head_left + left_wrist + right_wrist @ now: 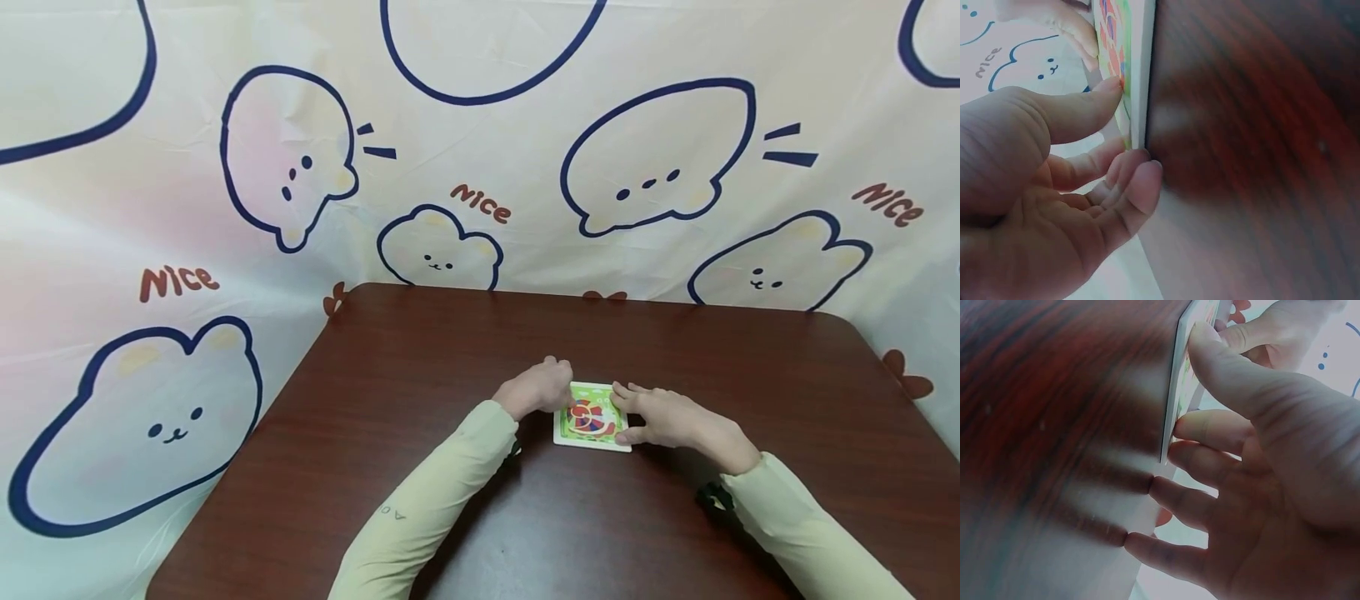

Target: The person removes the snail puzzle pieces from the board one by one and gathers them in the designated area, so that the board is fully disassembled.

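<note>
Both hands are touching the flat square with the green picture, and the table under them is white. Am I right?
Not quite: the table isn't white. It's dark reddish-brown, as the head view shows. The rest is right: the left hand and the right hand both touch the flat square with the green picture.

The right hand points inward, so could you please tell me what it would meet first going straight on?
The right hand would first meet the square picture board, whose edge it appears to touch; beyond that, the left hand looks next, though depth is hard to judge.
</note>
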Demonstrator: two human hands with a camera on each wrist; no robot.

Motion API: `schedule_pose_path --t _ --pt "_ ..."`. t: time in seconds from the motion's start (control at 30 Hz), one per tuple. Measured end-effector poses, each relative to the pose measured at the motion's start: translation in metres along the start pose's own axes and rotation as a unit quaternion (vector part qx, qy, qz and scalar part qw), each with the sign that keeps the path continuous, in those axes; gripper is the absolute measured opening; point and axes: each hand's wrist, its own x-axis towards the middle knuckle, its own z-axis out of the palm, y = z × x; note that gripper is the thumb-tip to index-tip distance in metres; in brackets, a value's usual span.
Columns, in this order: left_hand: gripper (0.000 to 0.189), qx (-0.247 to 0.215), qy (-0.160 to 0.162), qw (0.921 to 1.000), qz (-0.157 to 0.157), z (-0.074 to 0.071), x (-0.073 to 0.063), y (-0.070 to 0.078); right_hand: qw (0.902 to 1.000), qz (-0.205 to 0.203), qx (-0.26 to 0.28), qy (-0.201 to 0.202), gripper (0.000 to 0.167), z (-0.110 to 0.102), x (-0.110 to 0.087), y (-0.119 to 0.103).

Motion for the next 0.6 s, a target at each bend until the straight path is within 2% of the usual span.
schedule_pose_path --t 0.2,0.37,0.47,0.6 --pt "0.056 -0.013 -0.021 0.9993 -0.028 -0.0029 -0.0017 0.0022 1.0000 -0.003 -0.005 -0.002 0.077 0.0001 -0.0011 -0.0013" --pt "0.060 -0.041 -0.021 0.9985 -0.030 -0.0026 0.0002 0.0012 1.0000 0.001 -0.009 -0.002 0.077 -0.0013 -0.0018 -0.0019" --pt "0.050 -0.066 -0.015 0.9974 -0.025 -0.0014 0.0018 -0.0007 1.0000 0.001 -0.008 0.000 0.077 -0.0015 -0.0022 -0.0024" --pt "0.034 -0.075 0.003 0.9970 -0.016 0.0007 0.0033 -0.0027 1.0000 -0.001 -0.007 0.005 0.078 -0.0007 -0.0022 -0.0027"
